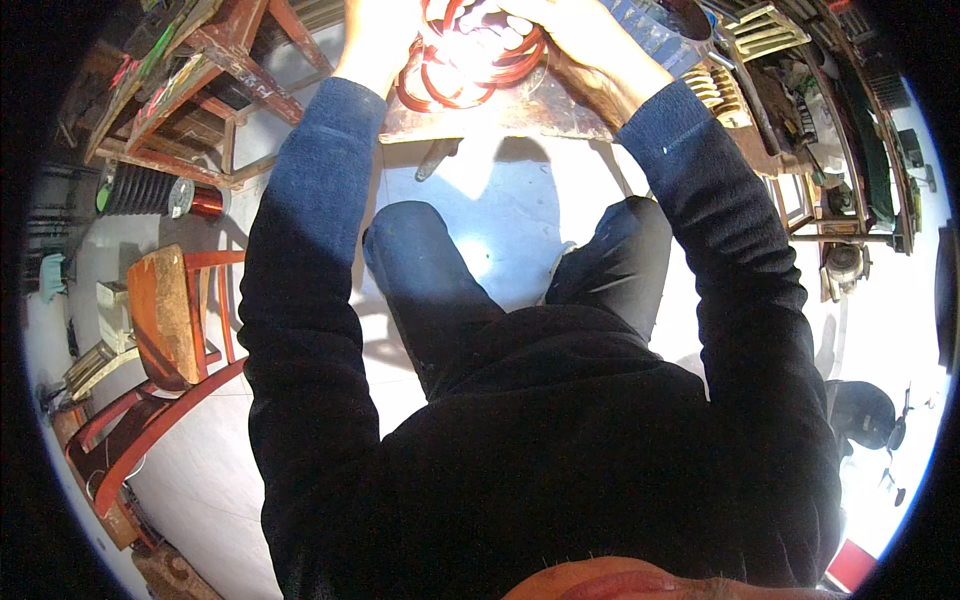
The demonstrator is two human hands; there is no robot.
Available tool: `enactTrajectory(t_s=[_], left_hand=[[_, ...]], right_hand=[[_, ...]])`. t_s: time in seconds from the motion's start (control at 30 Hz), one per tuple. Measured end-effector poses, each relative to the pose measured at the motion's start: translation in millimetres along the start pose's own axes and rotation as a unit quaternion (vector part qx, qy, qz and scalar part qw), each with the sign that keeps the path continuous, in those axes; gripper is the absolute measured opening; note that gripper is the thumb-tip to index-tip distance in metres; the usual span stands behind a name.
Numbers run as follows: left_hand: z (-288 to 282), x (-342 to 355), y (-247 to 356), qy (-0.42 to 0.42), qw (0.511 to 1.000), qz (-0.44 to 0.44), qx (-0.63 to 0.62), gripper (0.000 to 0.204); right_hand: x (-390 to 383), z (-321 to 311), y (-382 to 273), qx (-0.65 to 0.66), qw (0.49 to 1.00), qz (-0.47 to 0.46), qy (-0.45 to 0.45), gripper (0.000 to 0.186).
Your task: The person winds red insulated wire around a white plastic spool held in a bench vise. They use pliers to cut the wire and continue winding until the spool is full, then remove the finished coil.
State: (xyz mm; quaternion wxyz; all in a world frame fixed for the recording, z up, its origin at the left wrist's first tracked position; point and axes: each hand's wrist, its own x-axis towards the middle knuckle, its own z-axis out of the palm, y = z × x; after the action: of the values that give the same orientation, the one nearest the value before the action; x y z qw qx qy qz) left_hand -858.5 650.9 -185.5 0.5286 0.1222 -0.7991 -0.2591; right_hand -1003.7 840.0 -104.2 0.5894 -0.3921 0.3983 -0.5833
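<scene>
Loops of reddish-brown copper wire [515, 66] lie bunched in coils at the top of the view, over a worn wooden board [480, 124]. My right hand [565, 28] reaches in from the right, its fingers bent over the upper part of the coils. They look closed on the wire, though strong glare washes out the fingertips. On the left side of the coils is my left hand [382, 42]. Glare and the picture's upper edge hide its fingers, so its grip does not show.
A worn wooden stand [235, 50] is at the far left, with a black ribbed spool [140, 190] and a spool of copper wire [207, 202] below it. A red-framed chair [165, 315] stands left. Blue container [655, 35] and cluttered shelves [830, 120] line the right.
</scene>
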Motion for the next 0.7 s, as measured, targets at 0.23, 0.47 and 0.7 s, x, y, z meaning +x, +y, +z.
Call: enactTrajectory(t_s=[0.23,0.47,0.7], left_hand=[[-11,5,18,0.003,0.903,0.215,0.371,0.017],[-2,-24,28,-0.084,0.992,-0.092,0.027,0.020],[-12,-29,42,-0.142,0.967,-0.168,-0.125,0.041]], right_hand=[[8,-11,9,-0.038,0.999,-0.039,-0.002,0.025],[22,-30,24,0.051,0.997,-0.049,-0.004,0.026],[33,-50,38,0.044,0.994,-0.093,0.024,0.016]])
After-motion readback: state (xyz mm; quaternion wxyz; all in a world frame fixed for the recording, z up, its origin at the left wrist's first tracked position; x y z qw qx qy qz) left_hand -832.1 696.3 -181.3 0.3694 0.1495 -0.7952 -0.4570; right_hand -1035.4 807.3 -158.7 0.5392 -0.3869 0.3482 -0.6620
